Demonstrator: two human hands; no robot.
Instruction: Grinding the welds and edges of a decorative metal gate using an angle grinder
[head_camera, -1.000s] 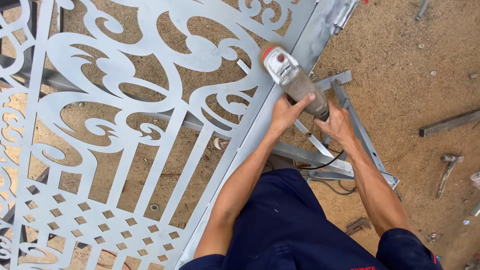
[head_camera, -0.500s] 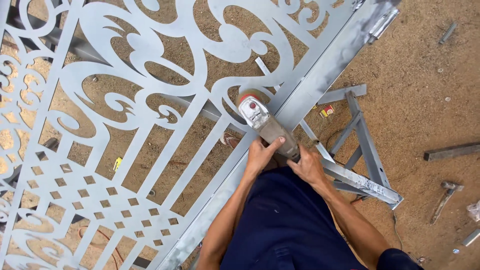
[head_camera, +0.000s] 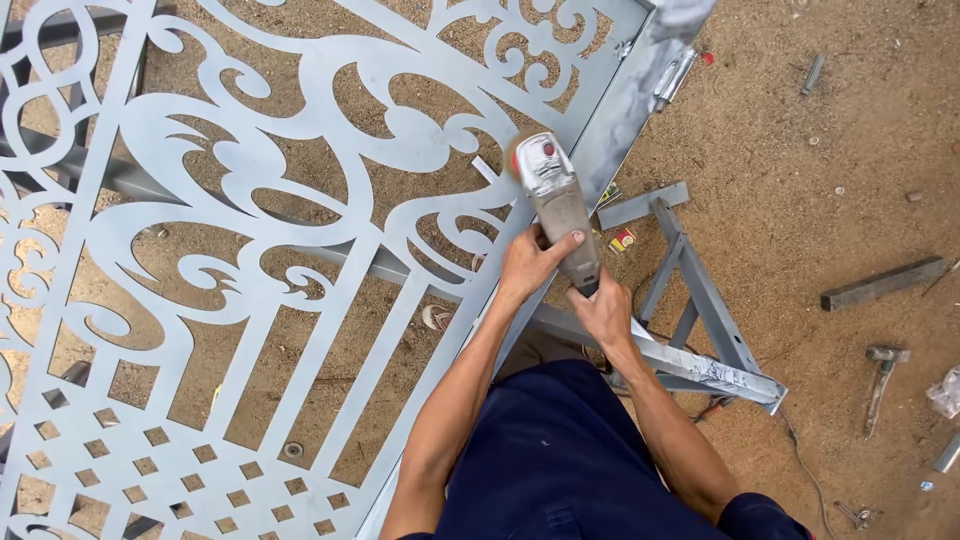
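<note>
A grey angle grinder (head_camera: 556, 200) with a spinning disc at its far end rests over the frame edge of a large grey cut-metal gate panel (head_camera: 250, 200) lying flat. My left hand (head_camera: 530, 262) wraps the grinder's body from the left. Just behind it, my right hand (head_camera: 606, 312) grips the rear handle where the cord leaves. Both forearms reach forward from my dark blue clothing at the bottom of the view. The disc sits by the scrollwork near the panel's right rail (head_camera: 620, 110).
A grey metal trestle (head_camera: 700, 330) supports the panel at right. On the sandy ground lie a hammer (head_camera: 880, 375), a dark metal bar (head_camera: 882, 284), a small red-yellow object (head_camera: 622, 240) and scattered scraps. A hinge (head_camera: 672, 78) sits on the rail.
The view has shifted, so the panel and trestle sit differently in frame. The grinder now points more upright along the rail, with both hands still on it.
</note>
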